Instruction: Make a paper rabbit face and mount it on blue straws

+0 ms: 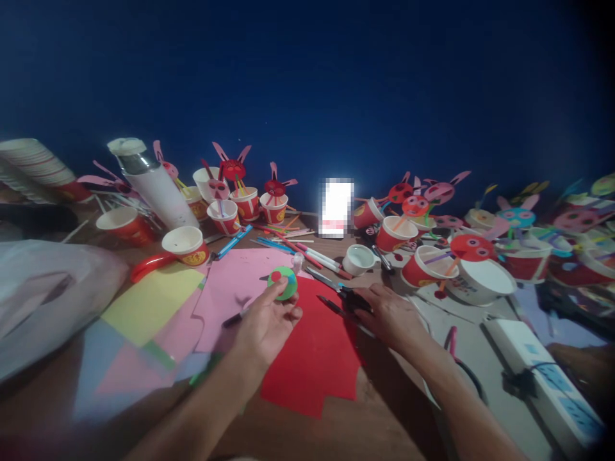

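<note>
My left hand (266, 323) is closed, pinching a small green paper disc (283, 282) with a red dot and a blue patch, held up over the pink paper sheet (235, 288). My right hand (391, 315) rests on the table at the right edge of the red paper sheet (314, 355), with its fingers on the black handles of a pair of scissors (336, 288). A black marker (235, 318) lies just left of my left hand.
Yellow paper (151, 304) and other coloured sheets lie at the left. Several red paper cups (187, 245) with bunny faces, pens (288, 243) and a white bottle (154, 182) crowd the back. A white cup (360, 259), a white bag (43, 301) and a power strip (542, 374) lie around.
</note>
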A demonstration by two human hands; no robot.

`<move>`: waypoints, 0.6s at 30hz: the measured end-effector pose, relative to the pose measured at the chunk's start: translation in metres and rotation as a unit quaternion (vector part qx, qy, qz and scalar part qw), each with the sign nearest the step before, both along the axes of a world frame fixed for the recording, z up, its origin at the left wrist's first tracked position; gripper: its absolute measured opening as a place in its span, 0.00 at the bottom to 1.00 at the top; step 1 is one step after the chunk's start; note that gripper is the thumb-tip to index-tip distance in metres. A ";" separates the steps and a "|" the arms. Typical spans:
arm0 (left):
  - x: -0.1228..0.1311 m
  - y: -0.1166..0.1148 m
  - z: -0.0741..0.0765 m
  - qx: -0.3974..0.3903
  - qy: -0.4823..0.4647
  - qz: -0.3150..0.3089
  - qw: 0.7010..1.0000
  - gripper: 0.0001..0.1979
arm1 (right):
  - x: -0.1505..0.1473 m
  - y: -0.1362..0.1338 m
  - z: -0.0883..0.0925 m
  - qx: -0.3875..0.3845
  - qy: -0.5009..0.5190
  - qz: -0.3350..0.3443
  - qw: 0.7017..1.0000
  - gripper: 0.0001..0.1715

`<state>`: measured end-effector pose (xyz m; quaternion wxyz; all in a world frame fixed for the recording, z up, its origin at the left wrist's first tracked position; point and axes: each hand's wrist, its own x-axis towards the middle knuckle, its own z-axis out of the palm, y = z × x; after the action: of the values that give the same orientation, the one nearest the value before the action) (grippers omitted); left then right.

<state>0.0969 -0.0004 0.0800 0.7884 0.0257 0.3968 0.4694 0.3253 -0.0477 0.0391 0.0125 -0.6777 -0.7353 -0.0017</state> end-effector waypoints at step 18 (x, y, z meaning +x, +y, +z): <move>0.002 -0.001 -0.005 0.038 0.003 0.028 0.999 0.12 | 0.013 -0.001 0.011 -0.079 0.025 -0.015 0.996 0.14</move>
<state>0.0985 -0.0011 0.0749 0.7722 0.0464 0.3815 0.5060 0.3379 -0.0485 0.0504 -0.0225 -0.6870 -0.7226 0.0730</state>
